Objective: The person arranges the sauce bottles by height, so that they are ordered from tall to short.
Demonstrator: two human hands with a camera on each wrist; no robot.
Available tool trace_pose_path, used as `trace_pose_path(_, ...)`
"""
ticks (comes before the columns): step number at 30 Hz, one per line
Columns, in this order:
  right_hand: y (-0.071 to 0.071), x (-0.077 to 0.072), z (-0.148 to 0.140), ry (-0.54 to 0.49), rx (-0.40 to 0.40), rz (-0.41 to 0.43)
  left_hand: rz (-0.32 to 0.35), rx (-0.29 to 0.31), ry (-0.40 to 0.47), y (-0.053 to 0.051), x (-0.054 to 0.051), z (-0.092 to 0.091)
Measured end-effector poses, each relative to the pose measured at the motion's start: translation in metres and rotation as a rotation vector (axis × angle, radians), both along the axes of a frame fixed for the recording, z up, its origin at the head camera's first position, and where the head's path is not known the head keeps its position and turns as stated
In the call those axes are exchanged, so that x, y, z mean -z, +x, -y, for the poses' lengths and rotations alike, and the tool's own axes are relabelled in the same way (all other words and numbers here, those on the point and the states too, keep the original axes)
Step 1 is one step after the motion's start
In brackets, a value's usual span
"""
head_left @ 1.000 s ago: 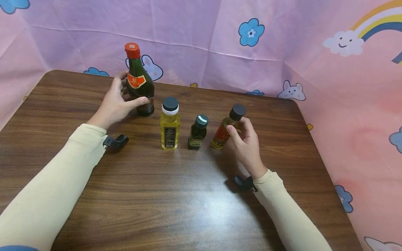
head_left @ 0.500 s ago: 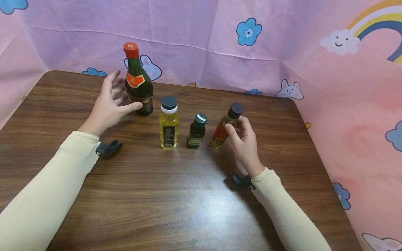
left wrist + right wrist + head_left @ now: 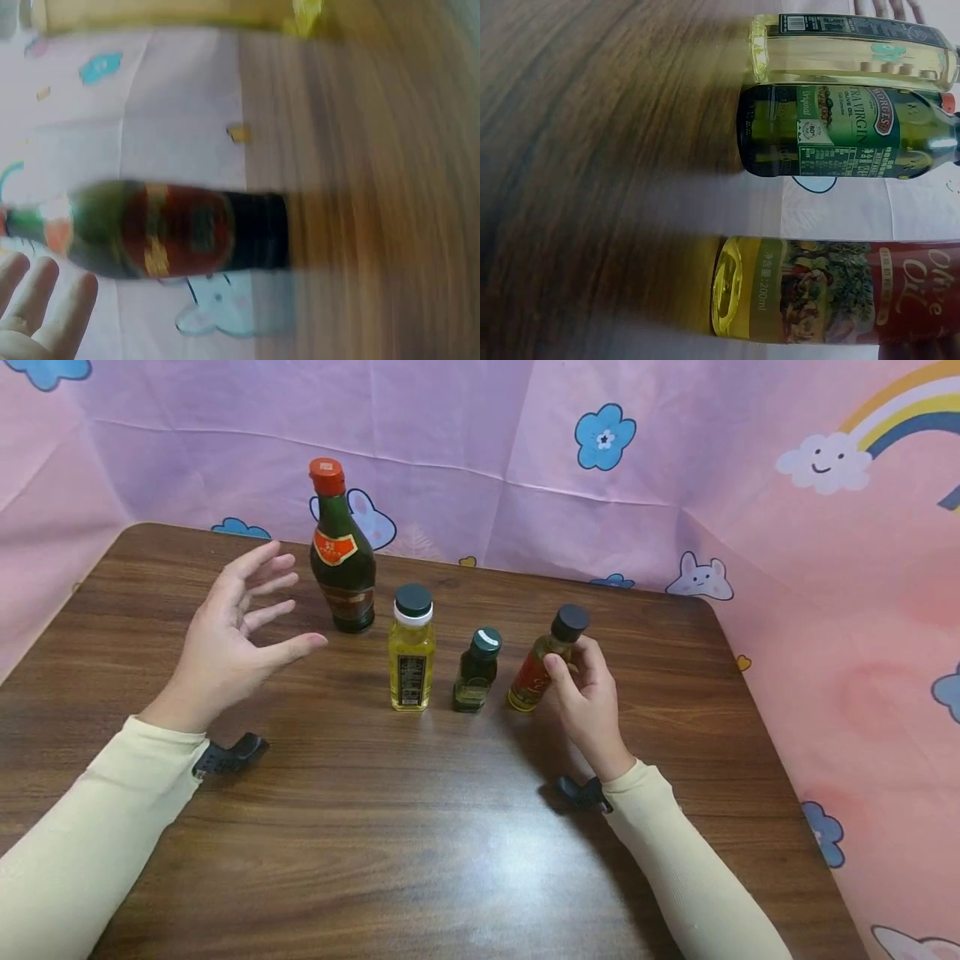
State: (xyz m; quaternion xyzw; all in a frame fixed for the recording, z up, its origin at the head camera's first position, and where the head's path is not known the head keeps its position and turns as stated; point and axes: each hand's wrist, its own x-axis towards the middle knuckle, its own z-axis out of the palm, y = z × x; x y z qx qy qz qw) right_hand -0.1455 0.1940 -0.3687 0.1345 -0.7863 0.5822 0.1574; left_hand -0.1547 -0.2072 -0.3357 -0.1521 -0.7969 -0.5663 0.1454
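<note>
White glare on tabletop (image 3: 465, 827); left wrist view blurred.

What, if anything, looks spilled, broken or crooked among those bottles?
Nothing clearly stands out: no spill or breakage shows. The bottle in the right hand leans in the head view, though whether it truly tilts is unclear.

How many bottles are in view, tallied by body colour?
Dark green: 2 (tall red-capped bottle, small green-capped bottle)
Clear, showing yellow liquid: 2 (white-collared bottle, red-labelled bottle)
Total: 4 bottles
</note>
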Motion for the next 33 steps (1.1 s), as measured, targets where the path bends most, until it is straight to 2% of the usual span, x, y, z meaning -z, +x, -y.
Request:
trace_pose_path(3, -0.001, 0.001, 0.0, -0.001, -0.003, -0.005, -0.021, 0.047, -0.026, 0.007, -0.002, -0.016)
trace_pose_path(6, -0.001, 0.002, 0.0, -0.004, -0.006, -0.011, -0.01, 0.092, -0.081, 0.011, 0.002, -0.032)
trace_pose_path(12, -0.002, 0.002, -0.001, -0.015, 0.002, -0.017, 0.081, 0.186, -0.134, 0.008, 0.017, -0.057)
trace_pose_path(15, -0.001, 0.002, 0.0, -0.008, 0.007, -0.016, 0.129, 0.212, -0.146, 0.006, 0.023, -0.065)
trace_pose_path(19, 0.001, 0.001, 0.001, 0.003, 0.012, -0.011, 0.157, 0.196, -0.214, 0.006, 0.027, -0.072)
trace_pose_path(22, 0.002, 0.001, 0.002, -0.001, 0.016, -0.002, 0.154, 0.178, -0.267, 0.007, 0.028, -0.075)
trace_pose_path(33, 0.001, 0.001, 0.0, 0.001, 0.009, -0.011, 0.093, 0.136, -0.265, 0.006, 0.029, -0.081)
